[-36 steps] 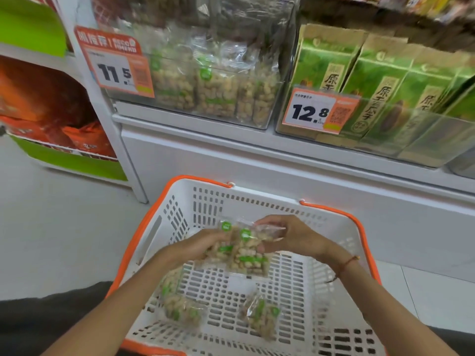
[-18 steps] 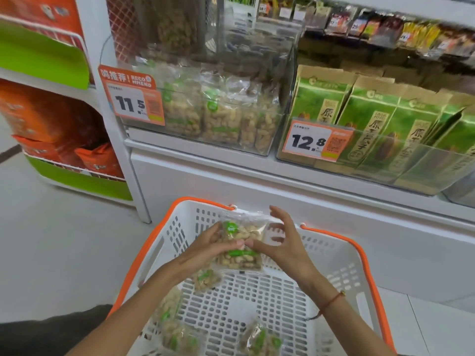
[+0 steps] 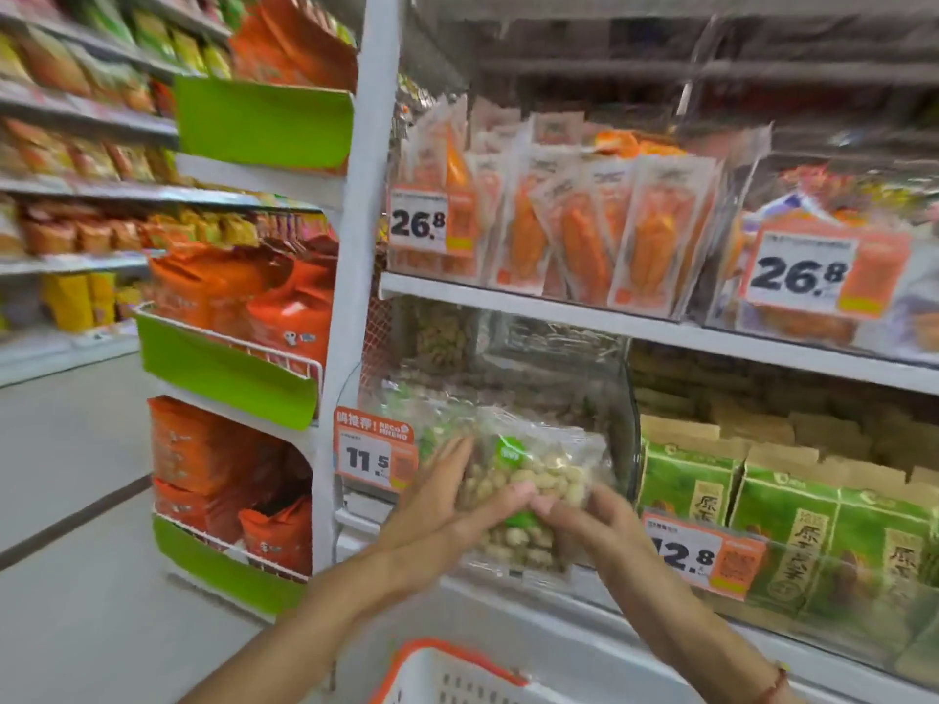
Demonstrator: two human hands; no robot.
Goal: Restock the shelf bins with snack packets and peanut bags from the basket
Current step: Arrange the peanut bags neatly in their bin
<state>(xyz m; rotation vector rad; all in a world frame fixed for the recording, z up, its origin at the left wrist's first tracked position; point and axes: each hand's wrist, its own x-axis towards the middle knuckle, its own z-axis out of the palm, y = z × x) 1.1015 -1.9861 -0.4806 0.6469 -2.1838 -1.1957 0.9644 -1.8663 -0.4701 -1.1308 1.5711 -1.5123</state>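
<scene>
Both hands grip peanut bag at bin: left hand fingers straight w/ thumb pinching, right hand fingers curled. Bag light, soft, slippery film; hold by edges.

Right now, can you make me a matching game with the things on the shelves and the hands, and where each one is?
Things:
1. peanut bag
2. 11.5 price tag
3. green paper packets
4. basket

Places:
A. right of the peanut bin, behind the 12.8 tag
B. held between the left hand and right hand
C. bottom edge of the view
D. front left corner of the peanut bin

Pairs: 1-B, 2-D, 3-A, 4-C
</scene>
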